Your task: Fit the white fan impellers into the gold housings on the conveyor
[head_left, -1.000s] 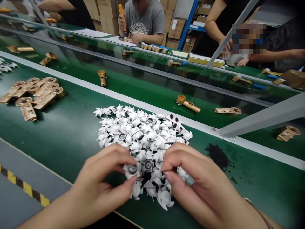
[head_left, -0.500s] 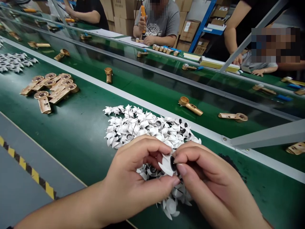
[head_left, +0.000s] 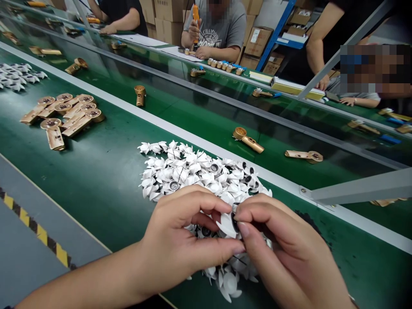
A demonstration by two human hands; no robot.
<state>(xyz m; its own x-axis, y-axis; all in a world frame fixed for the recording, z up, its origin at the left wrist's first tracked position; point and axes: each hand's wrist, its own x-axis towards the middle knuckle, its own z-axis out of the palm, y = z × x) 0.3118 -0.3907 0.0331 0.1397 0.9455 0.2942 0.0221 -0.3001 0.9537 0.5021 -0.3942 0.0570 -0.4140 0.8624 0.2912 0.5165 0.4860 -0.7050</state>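
Note:
My left hand (head_left: 189,231) grips a small white fan blade (head_left: 227,225) between thumb and fingers, its dark round hub turned to the right. Against that hub, the thumb and forefinger of my right hand (head_left: 280,244) are pinched together. Whatever lies between these fingertips is too small and hidden to make out. Under and beyond both hands spreads a heap of similar white fan blades (head_left: 193,167), some showing dark hubs with metal inside.
Gold handheld-fan casings (head_left: 77,120) lie grouped at left. Behind a pale rail (head_left: 180,134), more gold casings (head_left: 247,139) sit on a green belt (head_left: 180,111). A grey metal strut (head_left: 363,186) juts in at right. Across the line, a person (head_left: 222,30) holds an orange power screwdriver (head_left: 195,17).
Gold casings on the belt have shifted left. My hands stay together at the fan blade, which has turned slightly, with more of its hub now covered by my right fingers.

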